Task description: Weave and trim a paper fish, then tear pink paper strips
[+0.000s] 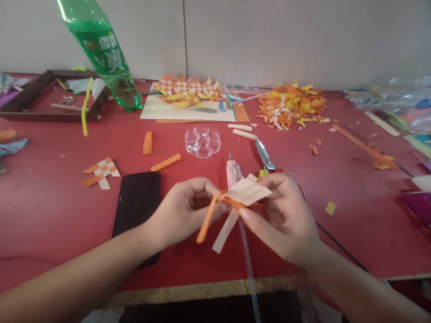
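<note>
Between my hands, above the front of the red table, are woven paper strips [247, 192], cream and orange, partly interlaced with loose ends hanging down. My left hand [188, 208] pinches the orange strip [209, 217] at the left side. On the right, my right hand [286, 220] grips the cream side between thumb and fingers; its curled fingers are partly hidden. Just behind the strips stands a pink glue gun [233, 172], a clear glue stick [248, 264] running toward me. Scissors [265, 154] lie open-ended beyond my right hand.
A black phone [136, 197] lies left of my hands, near a finished woven fish [103, 171]. Behind are a clear flower-shaped tray [203, 141], a green bottle [107, 58], a brown frame [43, 116], woven pieces [188, 89] and a scrap pile [291, 105]. A black cord [343, 249] crosses the right.
</note>
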Tool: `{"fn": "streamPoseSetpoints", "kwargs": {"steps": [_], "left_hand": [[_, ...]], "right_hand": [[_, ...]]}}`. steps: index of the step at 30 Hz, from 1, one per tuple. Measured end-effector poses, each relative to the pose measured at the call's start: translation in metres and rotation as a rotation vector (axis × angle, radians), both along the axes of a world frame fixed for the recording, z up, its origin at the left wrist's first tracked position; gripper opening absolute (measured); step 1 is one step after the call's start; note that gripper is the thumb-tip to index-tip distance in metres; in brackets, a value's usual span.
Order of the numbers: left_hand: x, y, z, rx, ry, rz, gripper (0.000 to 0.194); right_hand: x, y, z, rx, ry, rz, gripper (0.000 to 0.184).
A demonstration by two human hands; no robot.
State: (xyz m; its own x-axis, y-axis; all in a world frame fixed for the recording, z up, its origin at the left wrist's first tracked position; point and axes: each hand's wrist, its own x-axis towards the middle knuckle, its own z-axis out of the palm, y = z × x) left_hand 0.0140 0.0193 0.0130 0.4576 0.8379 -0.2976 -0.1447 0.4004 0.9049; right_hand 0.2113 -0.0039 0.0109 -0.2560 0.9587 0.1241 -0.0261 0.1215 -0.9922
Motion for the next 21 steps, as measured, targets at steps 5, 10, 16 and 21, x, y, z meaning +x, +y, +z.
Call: {"fn": "streamPoseSetpoints", "kwargs": {"steps": [5,10,16,21], "left_hand": [[-0.0003,-0.0003,0.0015,-0.043,-0.017,-0.015,0.021],[-0.0012,0.0023,0.0042,-0.009,0.031,0.002,0.010],[-0.0018,0.0026,0.0056,0.021,0.074,0.046,0.011],[-0.0019,0.0015,0.0042,-0.008,0.036,0.054,0.011]], "right_hand": [[-0.0022,0.0034,-0.0005,-0.023,-0.043,-0.015,0.025],[-0.0003,0.0035,0.0001,-0.012,-0.050,-0.050,0.025],[0.0018,0.0028,0.0015,-0.041,-0.094,-0.083,0.026],[0.0014,0.0036,0.0015,0.004,-0.122,-0.118,0.023]]}}
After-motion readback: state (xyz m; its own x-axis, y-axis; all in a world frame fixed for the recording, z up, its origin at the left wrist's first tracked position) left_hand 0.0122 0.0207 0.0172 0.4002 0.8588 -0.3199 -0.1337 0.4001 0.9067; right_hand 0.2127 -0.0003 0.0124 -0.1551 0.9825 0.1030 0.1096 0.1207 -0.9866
